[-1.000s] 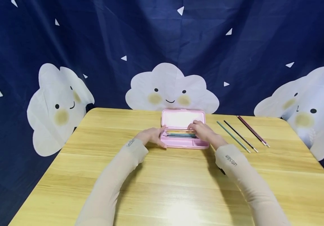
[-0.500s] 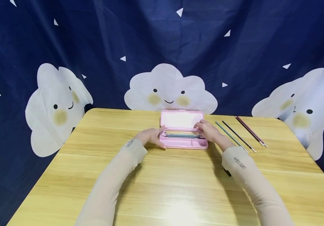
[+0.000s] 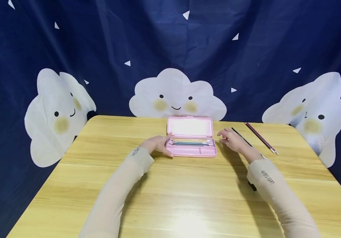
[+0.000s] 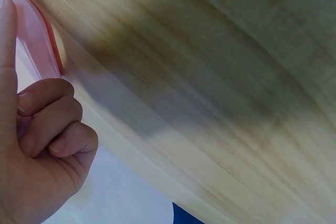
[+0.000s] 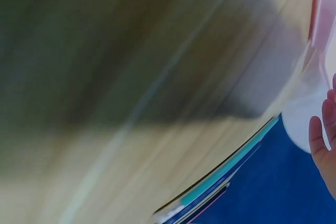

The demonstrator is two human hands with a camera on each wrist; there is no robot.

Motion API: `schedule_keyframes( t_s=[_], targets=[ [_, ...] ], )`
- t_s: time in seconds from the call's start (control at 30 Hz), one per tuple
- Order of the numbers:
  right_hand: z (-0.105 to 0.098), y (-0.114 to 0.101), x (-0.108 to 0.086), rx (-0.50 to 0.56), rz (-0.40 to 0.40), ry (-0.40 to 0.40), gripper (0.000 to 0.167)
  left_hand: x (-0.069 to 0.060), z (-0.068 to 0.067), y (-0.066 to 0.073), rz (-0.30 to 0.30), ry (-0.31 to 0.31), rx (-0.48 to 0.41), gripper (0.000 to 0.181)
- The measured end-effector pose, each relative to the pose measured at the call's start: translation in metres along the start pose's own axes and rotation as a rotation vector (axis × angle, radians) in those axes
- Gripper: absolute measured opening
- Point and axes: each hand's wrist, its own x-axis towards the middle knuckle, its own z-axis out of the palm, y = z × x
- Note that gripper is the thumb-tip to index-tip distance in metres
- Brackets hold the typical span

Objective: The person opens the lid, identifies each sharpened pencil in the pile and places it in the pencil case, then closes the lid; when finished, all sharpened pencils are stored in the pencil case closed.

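The pink pencil case (image 3: 209, 152) lies with its lid raised at the back middle of the table. Several pencils (image 3: 191, 142) lie side by side in its rear compartment. My left hand (image 3: 158, 144) grips the case's left end; in the left wrist view its fingers curl by the pink edge. Just right of the case hovers my right hand (image 3: 234, 140), fingers loosely bent around nothing. A teal pencil (image 5: 231, 166) shows in the right wrist view, but the right hand and arm hide it in the head view. Beside it lies a dark pencil (image 3: 238, 133).
Farther right, dark red and dark pencils (image 3: 260, 138) lie close together on the wooden table (image 3: 170, 188). A blue curtain (image 3: 158, 33) with white clouds hangs directly behind the table's back edge. The case's front compartments hold nothing visible.
My right hand has left the pencils in the case and moved right, over the loose pencils. The left hand stays at the case's left end. The head view has shifted slightly.
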Motion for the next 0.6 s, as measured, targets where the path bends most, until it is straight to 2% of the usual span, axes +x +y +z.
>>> schedule_keyframes(
  t_s=[0.3, 0.6],
  targets=[
    [-0.008, 0.019, -0.024, 0.024, 0.108, -0.027, 0.02, 0.0, 0.002, -0.001, -0.012, -0.001, -0.028, 0.111],
    [-0.019, 0.04, -0.044, 0.049, 0.128, 0.061, 0.021, 0.0, 0.002, -0.001, 0.001, 0.01, -0.012, 0.11]
  ],
)
